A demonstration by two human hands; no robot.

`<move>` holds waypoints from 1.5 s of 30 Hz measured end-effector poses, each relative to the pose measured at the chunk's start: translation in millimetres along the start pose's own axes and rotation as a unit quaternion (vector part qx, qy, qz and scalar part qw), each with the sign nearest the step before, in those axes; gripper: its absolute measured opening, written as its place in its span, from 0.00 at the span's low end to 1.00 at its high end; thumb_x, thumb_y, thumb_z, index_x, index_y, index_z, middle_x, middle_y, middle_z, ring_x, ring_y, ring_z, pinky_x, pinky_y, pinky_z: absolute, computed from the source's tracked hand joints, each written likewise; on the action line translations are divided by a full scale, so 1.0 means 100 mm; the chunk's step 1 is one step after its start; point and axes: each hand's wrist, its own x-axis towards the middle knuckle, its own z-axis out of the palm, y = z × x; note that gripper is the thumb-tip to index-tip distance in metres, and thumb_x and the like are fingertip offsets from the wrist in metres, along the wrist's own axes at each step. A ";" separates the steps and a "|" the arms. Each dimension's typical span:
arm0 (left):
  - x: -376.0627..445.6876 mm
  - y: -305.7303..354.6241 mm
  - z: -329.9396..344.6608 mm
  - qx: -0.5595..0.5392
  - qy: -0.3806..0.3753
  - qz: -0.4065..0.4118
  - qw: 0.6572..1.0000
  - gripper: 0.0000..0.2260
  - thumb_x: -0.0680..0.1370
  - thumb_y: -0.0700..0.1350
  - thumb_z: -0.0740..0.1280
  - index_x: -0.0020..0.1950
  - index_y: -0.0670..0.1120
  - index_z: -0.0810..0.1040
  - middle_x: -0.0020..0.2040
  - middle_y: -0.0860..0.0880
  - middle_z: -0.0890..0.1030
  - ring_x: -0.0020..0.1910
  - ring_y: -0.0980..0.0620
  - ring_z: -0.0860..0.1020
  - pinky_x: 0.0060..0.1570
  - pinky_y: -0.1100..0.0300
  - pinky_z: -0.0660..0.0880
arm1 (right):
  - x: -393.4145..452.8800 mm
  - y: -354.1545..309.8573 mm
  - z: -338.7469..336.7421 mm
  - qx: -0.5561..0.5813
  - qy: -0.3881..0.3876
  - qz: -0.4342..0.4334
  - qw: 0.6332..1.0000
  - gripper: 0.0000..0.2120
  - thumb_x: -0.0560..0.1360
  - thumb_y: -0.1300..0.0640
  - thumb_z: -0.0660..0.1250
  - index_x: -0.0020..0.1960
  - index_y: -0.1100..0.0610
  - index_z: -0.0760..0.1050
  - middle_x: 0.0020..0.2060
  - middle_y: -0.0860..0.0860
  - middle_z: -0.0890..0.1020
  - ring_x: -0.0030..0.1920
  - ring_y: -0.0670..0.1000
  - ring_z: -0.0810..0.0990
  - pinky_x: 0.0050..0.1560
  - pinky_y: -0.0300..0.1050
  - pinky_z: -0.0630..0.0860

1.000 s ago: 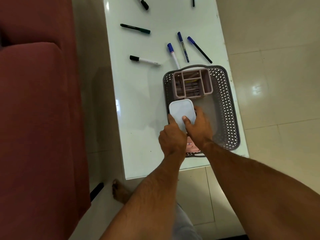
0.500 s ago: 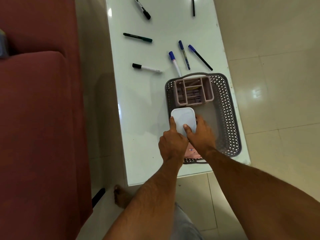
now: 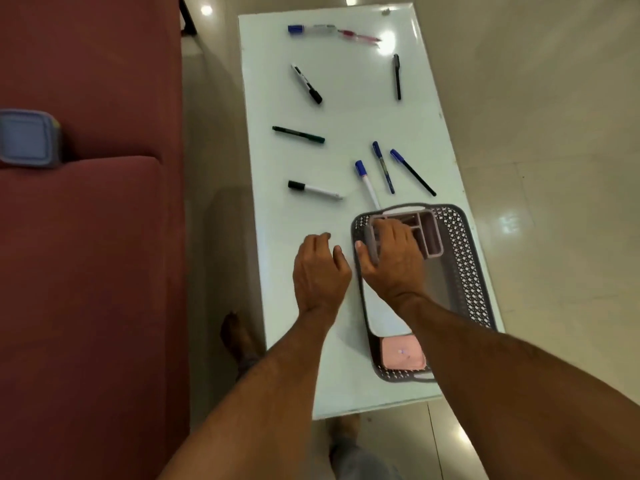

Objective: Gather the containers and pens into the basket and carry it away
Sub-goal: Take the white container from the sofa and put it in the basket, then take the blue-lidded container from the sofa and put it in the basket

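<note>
Head view: right hand (image 3: pixel 391 258) hides much of the organizer (image 3: pixel 429 233).

Glossy white table (image 3: pixel 332 386), scattered pens (image 3: pixel 298 135), grey basket (image 3: pixel 465 258)

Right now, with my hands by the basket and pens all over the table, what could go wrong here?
The basket sits close to the table's right and near edges, so a nudge from the right hand on the pink organizer might push it off. The blue-capped marker lies right against the basket's far rim and could roll if the basket shifts. The two pens at the far end may need a long reach.
</note>
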 end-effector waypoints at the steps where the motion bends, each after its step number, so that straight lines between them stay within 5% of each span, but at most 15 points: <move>1: 0.14 -0.08 -0.09 0.003 -0.006 -0.001 1.000 0.16 0.80 0.46 0.66 0.67 0.43 0.77 0.61 0.44 0.81 0.60 0.46 0.80 0.60 0.53 0.79 | 0.10 -0.11 0.04 0.010 -0.012 -0.002 1.000 0.21 0.78 0.46 0.67 0.64 0.59 0.73 0.57 0.57 0.79 0.57 0.57 0.78 0.61 0.52 0.78; 6: 0.98 -0.51 -0.60 0.018 0.010 -0.022 1.000 0.22 0.81 0.50 0.66 0.74 0.44 0.72 0.70 0.44 0.77 0.68 0.45 0.76 0.68 0.51 0.73 | 0.74 -0.83 0.34 0.030 -0.036 -0.008 0.999 0.28 0.79 0.45 0.67 0.74 0.59 0.69 0.69 0.57 0.76 0.68 0.58 0.75 0.69 0.54 0.75; 15: 2.31 -1.45 -1.68 0.006 0.052 -0.060 0.997 0.23 0.81 0.49 0.65 0.75 0.43 0.70 0.69 0.45 0.75 0.66 0.48 0.75 0.64 0.56 0.71 | 1.80 -2.41 1.01 0.057 -0.060 -0.060 0.995 0.29 0.79 0.47 0.68 0.74 0.60 0.69 0.68 0.57 0.77 0.67 0.57 0.76 0.68 0.50 0.75; 23: 3.35 -2.32 -2.44 -0.011 0.089 -0.107 0.990 0.22 0.80 0.47 0.66 0.73 0.43 0.71 0.67 0.44 0.76 0.65 0.46 0.75 0.64 0.50 0.74 | 2.62 -3.78 1.69 0.088 -0.093 -0.091 0.988 0.30 0.81 0.43 0.66 0.77 0.57 0.65 0.71 0.55 0.74 0.70 0.54 0.74 0.70 0.49 0.74; 36: 4.13 -3.73 -3.17 -0.038 0.278 -0.201 0.939 0.22 0.80 0.46 0.63 0.73 0.40 0.71 0.70 0.41 0.74 0.70 0.43 0.72 0.68 0.52 0.69 | 2.84 -5.37 2.71 0.187 -0.178 -0.090 0.962 0.30 0.81 0.53 0.67 0.78 0.62 0.62 0.71 0.57 0.71 0.68 0.58 0.75 0.68 0.51 0.71; 45: 4.26 -4.16 -3.08 -0.059 0.201 -0.329 0.921 0.25 0.81 0.49 0.65 0.75 0.39 0.67 0.71 0.40 0.72 0.71 0.40 0.71 0.71 0.45 0.69 | 2.79 -5.62 3.00 0.207 -0.235 -0.051 0.948 0.32 0.83 0.54 0.65 0.82 0.59 0.56 0.71 0.57 0.67 0.66 0.63 0.77 0.65 0.60 0.75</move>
